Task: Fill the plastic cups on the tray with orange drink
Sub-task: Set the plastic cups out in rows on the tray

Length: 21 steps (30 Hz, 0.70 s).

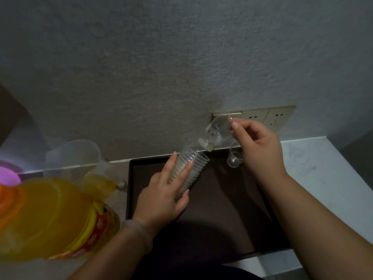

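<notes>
My left hand (164, 196) grips a stack of clear plastic cups (190, 168), tilted with its open end up and to the right, above a dark brown tray (222, 209). My right hand (256, 146) pinches the rim of a single clear cup (217, 132) that is just off the top of the stack. Another clear cup (234, 158) stands on the far right of the tray, partly hidden by my right hand. A big bottle of orange drink (50, 217) with an orange cap stands at the lower left.
A clear plastic jug (80, 156) stands behind the bottle, with a second orange bottle (101, 183) beside it. A pink lid (9, 175) is at the far left. Wall sockets (266, 117) sit above a white counter (314, 168) at the right.
</notes>
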Motion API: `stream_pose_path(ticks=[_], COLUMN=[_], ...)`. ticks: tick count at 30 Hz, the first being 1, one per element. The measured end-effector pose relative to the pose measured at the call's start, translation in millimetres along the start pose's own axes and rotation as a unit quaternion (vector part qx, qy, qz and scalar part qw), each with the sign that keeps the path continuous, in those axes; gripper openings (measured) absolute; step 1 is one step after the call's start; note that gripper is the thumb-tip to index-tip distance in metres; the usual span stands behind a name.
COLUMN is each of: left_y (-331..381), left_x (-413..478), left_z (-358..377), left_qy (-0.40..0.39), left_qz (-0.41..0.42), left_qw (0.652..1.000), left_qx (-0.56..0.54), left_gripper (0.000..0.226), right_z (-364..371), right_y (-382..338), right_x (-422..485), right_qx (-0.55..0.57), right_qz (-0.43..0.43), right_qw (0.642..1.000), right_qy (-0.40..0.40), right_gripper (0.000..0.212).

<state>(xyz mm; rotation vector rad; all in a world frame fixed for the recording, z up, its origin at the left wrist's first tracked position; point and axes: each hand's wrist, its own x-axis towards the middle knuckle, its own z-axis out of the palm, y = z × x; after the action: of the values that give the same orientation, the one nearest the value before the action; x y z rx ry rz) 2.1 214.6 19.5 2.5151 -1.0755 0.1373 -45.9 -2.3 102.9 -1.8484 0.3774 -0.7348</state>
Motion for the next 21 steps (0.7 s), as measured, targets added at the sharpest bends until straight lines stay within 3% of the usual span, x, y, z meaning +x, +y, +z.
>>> stream_pose_path(ticks=[3, 8, 16, 21], left_y=[-3, -6, -6, -6], left_x=[-2, -5, -7, -6], left_z=[2, 5, 8, 6], left_qy=[-0.015, -0.025, -0.034, -0.04], left_qz=[-0.016, -0.05, -0.059, -0.061], left_qw=[1.0, 0.998, 0.998, 0.997], left_qx=[0.013, 0.023, 0.01, 0.016], left_gripper=[0.077, 0.086, 0.094, 0.083], right_z=[-2, 5, 17, 18], right_y=[22, 73, 99, 105], right_x=[3, -2, -7, -4], right_qx=[-0.073, -0.193, -0.277, -0.336], right_qz=[-0.044, -0.047, -0.025, -0.041], right_qw=[0.996, 0.975, 0.947, 0.922], right_qy=[-0.012, -0.103, -0.161, -0.187], right_gripper=[0.011, 0.006, 0.014, 0.018])
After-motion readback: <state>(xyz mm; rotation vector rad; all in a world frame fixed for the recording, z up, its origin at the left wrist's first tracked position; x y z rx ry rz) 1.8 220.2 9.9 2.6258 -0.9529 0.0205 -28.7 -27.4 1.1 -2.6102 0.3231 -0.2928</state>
